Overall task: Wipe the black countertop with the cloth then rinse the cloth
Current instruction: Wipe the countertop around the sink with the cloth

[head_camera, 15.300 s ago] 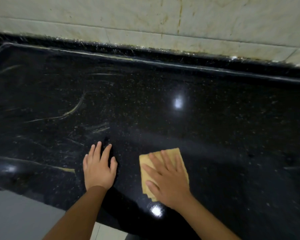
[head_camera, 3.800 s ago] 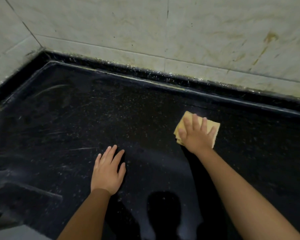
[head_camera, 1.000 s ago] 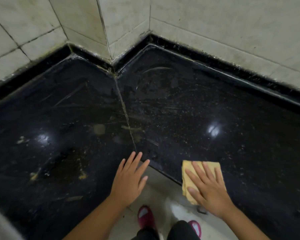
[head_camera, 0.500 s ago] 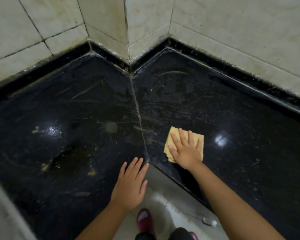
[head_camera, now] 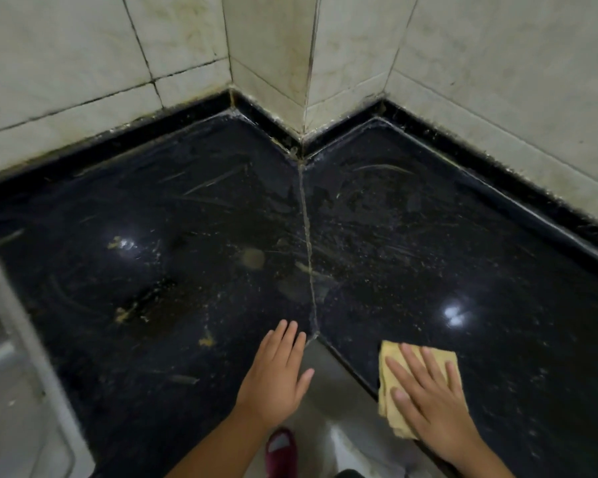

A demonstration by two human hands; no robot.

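Head view: yellow cloth flat at near edge of black desk, pinned under spread right hand, left hand open, braced beside the seam; best kept flat, pressed evenly, swept in overlapping passes toward the smeared corner.

You are looking at a glossy black speckled stone countertop, flecked with pale dots and showing yellowish smears ahead of your left hand. A folded pale yellow cloth is showing under your right hand. Cream marbled wall tiles, dark-grouted, are standing beyond; a dark red slipper is showing below.
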